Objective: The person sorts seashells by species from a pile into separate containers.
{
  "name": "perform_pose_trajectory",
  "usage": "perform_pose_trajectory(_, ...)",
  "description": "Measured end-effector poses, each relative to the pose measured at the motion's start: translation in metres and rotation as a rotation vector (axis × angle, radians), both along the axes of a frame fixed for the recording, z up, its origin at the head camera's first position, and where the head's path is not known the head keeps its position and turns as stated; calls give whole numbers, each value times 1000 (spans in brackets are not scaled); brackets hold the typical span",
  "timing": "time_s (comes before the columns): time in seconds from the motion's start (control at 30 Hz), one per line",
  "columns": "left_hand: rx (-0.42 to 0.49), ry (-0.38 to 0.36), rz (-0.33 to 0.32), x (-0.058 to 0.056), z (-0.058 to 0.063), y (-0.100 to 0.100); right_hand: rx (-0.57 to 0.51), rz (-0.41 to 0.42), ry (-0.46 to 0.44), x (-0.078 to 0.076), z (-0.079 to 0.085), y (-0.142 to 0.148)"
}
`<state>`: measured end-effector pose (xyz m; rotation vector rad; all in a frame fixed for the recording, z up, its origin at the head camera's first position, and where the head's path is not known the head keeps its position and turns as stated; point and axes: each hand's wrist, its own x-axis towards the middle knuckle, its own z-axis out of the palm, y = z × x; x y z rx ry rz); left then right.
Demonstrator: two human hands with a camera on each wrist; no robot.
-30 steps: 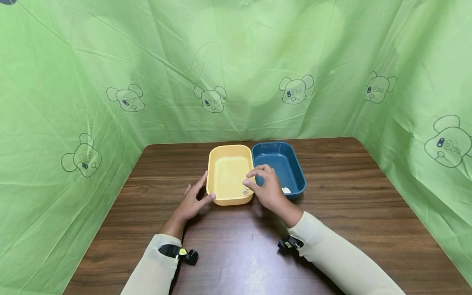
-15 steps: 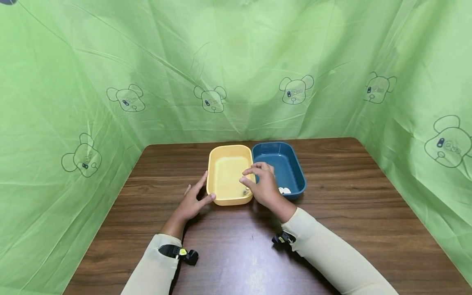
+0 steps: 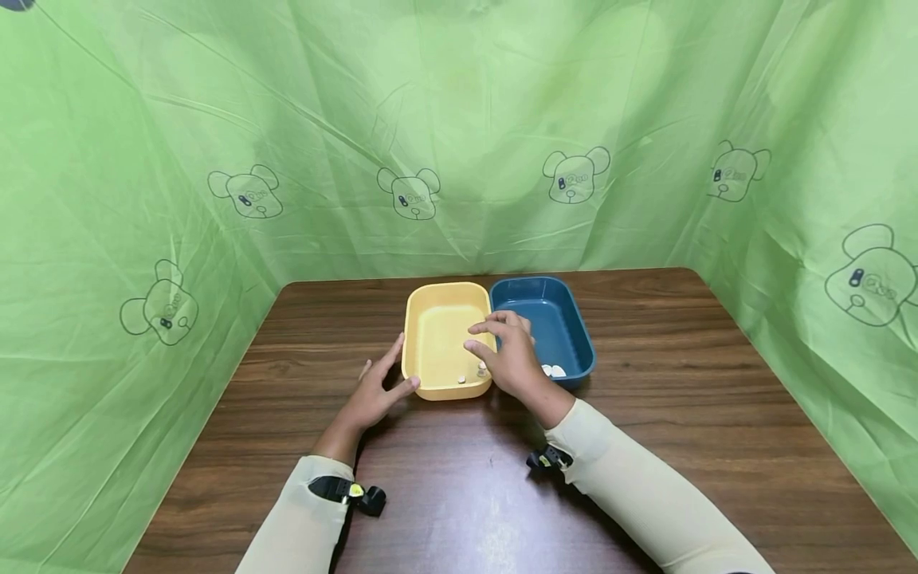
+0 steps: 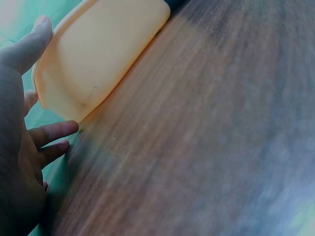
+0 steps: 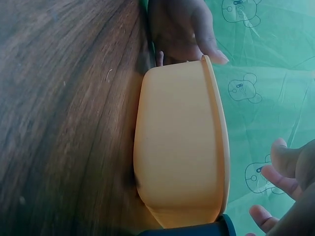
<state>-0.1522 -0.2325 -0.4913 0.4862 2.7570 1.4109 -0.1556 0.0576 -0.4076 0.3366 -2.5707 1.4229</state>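
Observation:
My left hand [image 3: 371, 396] steadies the left side of a yellow plastic bin [image 3: 446, 392], its thumb at the near corner of the rim and its fingers spread along the outer wall. My right hand [image 3: 515, 360] hovers over the seam between this bin and a dark blue bin [image 3: 579, 327]. Thumb and index finger stand apart there, with nothing visible between them. Inside the yellow bin, a small whitish piece [image 3: 461, 380] lies by the near wall, and a small grey-and-white piece [image 3: 482, 371] lies right of it. White rounded pieces [image 3: 557, 371] lie in the blue bin's near end, partly hidden by my wrist.
Both bins stand side by side on a dark wood-grain table [image 3: 645, 383]. Green cloth [image 3: 459, 119] printed with bear faces hangs behind and on both sides. A strap with a small black camera sits on each sleeve.
My right hand has moved slightly left and its thumb and index finger have spread apart. A small whitish piece now shows at the yellow bin's near wall. My left hand stays put.

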Motion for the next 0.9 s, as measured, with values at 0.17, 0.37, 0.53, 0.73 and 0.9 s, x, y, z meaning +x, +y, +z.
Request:
perform_pose_trajectory(0.17, -4, 3, 1, -1, 1, 0, 8, -12, 4, 1, 0, 3)
perform_pose_trajectory(0.37, -7, 14, 2, -1, -1, -2, 0, -12, 25, 3, 0, 9)
perform_pose_trajectory(0.53, 17, 31, 8, -2, -3, -2, -7, -19, 47, 6, 0, 17)
perform_pose_trajectory(0.73, 50, 42, 24, -1, -3, -4, 17, -33, 51, 11, 1, 32)
perform_pose_trajectory(0.9, 108, 81, 30, 0, -4, -6, 62, -55, 66, 15, -1, 49)
